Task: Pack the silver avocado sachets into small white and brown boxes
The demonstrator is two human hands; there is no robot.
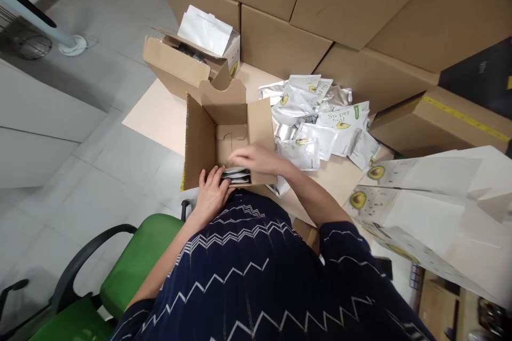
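In front of my body stands an open cardboard box (200,141), its flaps up. A short row of foil sachets (237,174) is packed on edge along its near side. My left hand (213,190) curls its fingers over the box's near left rim, beside the sachets' ends. Above the sachets, my right hand (256,159) reaches in from the right with its fingers drawn together. Slight blur hides whether anything is between them. To the right of the box lies a loose heap of silver and white sachets (304,98) printed with avocados.
Behind the box is another open carton (172,66) beside a white printed box (232,53). Large stacked cartons (280,37) wall off the back. White avocado-printed boxes (432,197) crowd the right. A green chair (140,250) stands at left on the tiled floor.
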